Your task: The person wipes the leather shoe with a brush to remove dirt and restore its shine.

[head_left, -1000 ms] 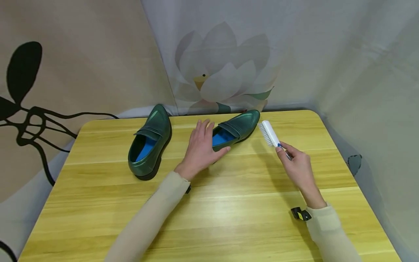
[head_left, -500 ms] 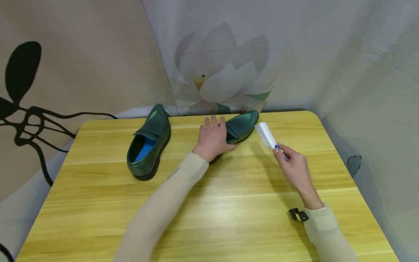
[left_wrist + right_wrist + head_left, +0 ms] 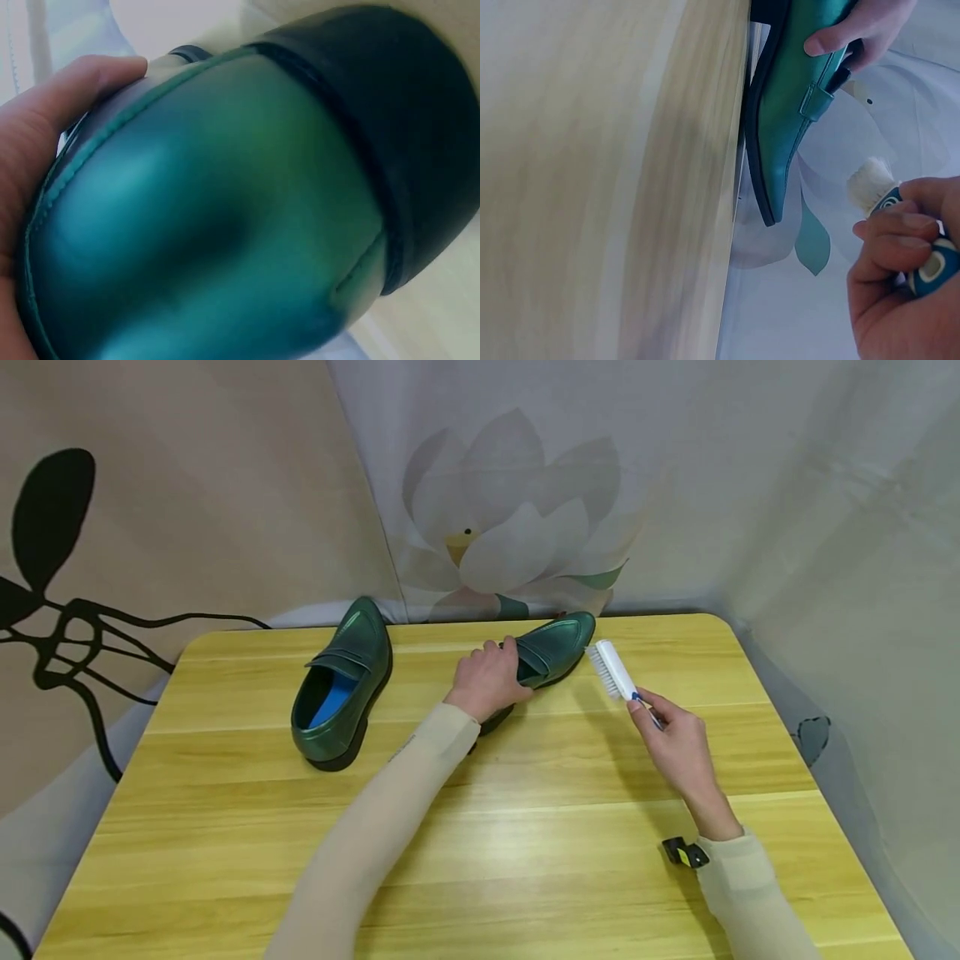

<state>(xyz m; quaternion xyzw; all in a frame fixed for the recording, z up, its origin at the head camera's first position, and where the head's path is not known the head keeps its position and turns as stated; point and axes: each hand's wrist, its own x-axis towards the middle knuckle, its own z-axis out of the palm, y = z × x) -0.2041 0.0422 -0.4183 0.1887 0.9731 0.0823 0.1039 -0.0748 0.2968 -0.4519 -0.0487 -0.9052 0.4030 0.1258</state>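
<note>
Two metallic green loafers with blue insoles are on the table. My left hand (image 3: 487, 681) grips the right-hand loafer (image 3: 558, 645) at its opening, covering most of the shoe's rear half. In the left wrist view the loafer's back (image 3: 210, 202) and dark heel (image 3: 420, 135) fill the frame, with the left thumb curled over the collar. A white and blue brush (image 3: 613, 668) is held by its handle in my right hand (image 3: 678, 743). Its bristles face left, close to the loafer's toe but apart from it. The other loafer (image 3: 352, 643) stands alone at the left, toe pointing away.
The wooden table (image 3: 540, 860) has its far edge just behind the loafers' toes. Hanging cloth (image 3: 750, 485) with a printed flower surrounds the table at the back and sides.
My left hand has moved right over the loafer's opening, and its spread fingers have curled into a grip. The brush has shifted slightly left, nearer the toe.
</note>
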